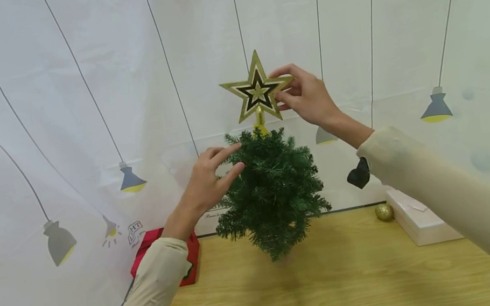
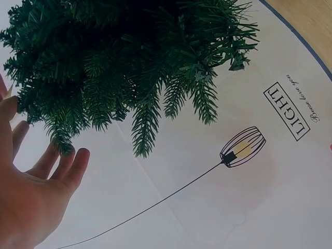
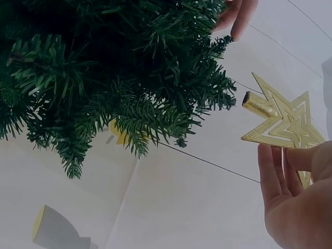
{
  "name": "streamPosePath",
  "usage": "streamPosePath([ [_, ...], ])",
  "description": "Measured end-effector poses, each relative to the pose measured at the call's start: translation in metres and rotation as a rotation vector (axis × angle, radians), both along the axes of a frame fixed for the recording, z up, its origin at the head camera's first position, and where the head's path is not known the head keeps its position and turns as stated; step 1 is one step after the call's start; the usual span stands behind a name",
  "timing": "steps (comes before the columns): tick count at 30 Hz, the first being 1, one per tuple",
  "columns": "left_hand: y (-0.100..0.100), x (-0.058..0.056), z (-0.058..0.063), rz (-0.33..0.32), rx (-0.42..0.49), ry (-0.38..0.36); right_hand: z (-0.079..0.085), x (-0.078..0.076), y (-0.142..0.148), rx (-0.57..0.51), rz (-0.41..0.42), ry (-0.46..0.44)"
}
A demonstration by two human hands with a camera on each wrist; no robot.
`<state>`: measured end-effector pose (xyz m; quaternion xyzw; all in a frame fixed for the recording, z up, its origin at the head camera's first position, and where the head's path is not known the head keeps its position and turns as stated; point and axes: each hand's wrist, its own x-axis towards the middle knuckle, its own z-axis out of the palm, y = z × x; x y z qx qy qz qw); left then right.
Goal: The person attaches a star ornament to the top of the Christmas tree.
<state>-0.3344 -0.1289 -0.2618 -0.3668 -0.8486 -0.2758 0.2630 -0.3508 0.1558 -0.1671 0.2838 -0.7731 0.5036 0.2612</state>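
Observation:
A small green artificial Christmas tree (image 1: pixel 275 186) stands upright on the table. Just above its top is a gold star tree topper (image 1: pixel 258 90), with my right hand (image 1: pixel 311 95) pinching one of its points between thumb and fingers. In the right wrist view the star's hollow stem (image 3: pixel 259 105) hangs apart from the branches. My left hand (image 1: pixel 205 182) is at the upper left of the tree, its fingers spread and lightly bent. Its fingertips meet the outer needles in the left wrist view, where the tree's branches (image 2: pixel 145 122) hide part of the hand.
On the wooden table (image 1: pixel 338 289), a red box (image 1: pixel 149 241) lies at the left, partly behind my left forearm. At the right are a gold ball ornament (image 1: pixel 384 212) and a pale box (image 1: pixel 421 220). Behind stands a white backdrop (image 1: pixel 197 19) printed with hanging lamps.

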Motion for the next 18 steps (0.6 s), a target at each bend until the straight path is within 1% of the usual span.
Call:
streamPosePath([
  [9,0.0037,-0.0002,-0.0008,0.002,-0.002,-0.009,-0.0037,-0.0025,-0.009,0.022,-0.019,-0.009],
  [18,0.0059,-0.0006,-0.001,-0.003,-0.001,-0.007,-0.0087,-0.0029,-0.0101,0.043,-0.025,-0.006],
])
